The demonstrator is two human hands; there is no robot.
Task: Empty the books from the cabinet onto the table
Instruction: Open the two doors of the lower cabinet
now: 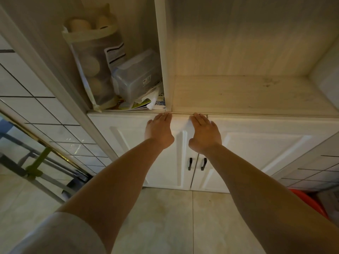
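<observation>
White cabinet [128, 143]: both hands, left hand [159, 129] and right hand [204, 132], lie flat, fingers straight and together, on its doors, while the booklets [146, 104] lie flat at 11 o'clock, nearer the left hand.

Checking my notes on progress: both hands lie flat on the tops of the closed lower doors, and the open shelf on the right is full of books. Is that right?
Not quite. The head view shows the right shelf bare, with no books on it. The rest stands: the left hand and right hand lie flat, fingers straight, at the tops of the closed lower doors.
</observation>
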